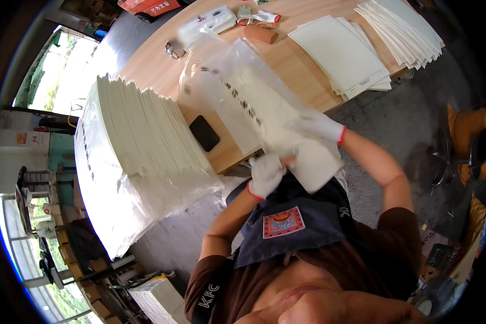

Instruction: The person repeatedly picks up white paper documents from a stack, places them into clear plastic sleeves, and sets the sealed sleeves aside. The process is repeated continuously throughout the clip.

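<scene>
a worker's left hand (265, 174), in a white glove with a red cuff, was raised in front of the chest with its fingers pinched on the lower edge of a clear plastic bag (237, 89) and the white sheet (317, 164) sliding out of it. the right hand (321, 125), gloved the same way, reached in from 3 o'clock with the elbow bent high and lay flat on the bag's side, fingers pressed to the plastic. the bag stood tilted toward 11 o'clock above the near edge of the wooden table (302, 70), just past the worker's dark apron (297, 221).

how many sheets lay inside the bag could not be made out through the glare on the plastic, and the right hand's thumb was hidden behind it. the dark marks on the bag were blurred.

at 9 o'clock a tall stack of cream sheets (146, 129) leaned on plastic wrap, and a black phone (204, 133) lay between it and the bag. fanned white sheets (345, 54) and a second fan (405, 29) sat at 1 o'clock, with a spare pair of gloves (259, 17) and a roll of brown tape (260, 34) at 12 o'clock. grey concrete floor (394, 124) ran under the table, and bright windows showed at the far left rim.
</scene>
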`<action>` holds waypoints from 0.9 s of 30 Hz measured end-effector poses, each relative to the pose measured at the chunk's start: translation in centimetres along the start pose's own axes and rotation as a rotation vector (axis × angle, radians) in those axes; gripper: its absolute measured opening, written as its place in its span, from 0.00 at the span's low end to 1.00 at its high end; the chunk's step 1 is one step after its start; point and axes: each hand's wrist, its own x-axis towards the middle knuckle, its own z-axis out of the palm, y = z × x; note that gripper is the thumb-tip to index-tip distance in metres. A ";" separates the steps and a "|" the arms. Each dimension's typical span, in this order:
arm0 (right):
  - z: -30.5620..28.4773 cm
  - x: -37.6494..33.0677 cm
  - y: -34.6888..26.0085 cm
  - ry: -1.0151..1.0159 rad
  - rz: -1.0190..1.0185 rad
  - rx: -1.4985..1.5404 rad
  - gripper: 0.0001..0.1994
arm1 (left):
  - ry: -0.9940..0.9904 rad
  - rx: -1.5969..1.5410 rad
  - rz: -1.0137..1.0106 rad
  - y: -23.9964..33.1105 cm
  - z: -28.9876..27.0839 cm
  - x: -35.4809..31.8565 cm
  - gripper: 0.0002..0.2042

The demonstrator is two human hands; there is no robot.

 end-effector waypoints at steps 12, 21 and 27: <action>8.0 -2.4 1.5 0.272 -0.556 -1.060 0.13 | 0.174 -0.551 -0.395 -2.6 1.7 5.1 0.10; 4.9 -3.9 3.9 0.201 0.133 -1.360 0.16 | 0.369 0.245 -0.441 -6.5 4.9 -10.3 0.09; 6.9 -8.7 -0.1 0.110 -0.086 -1.371 0.08 | 0.733 -0.232 -0.809 -2.3 2.6 -15.0 0.10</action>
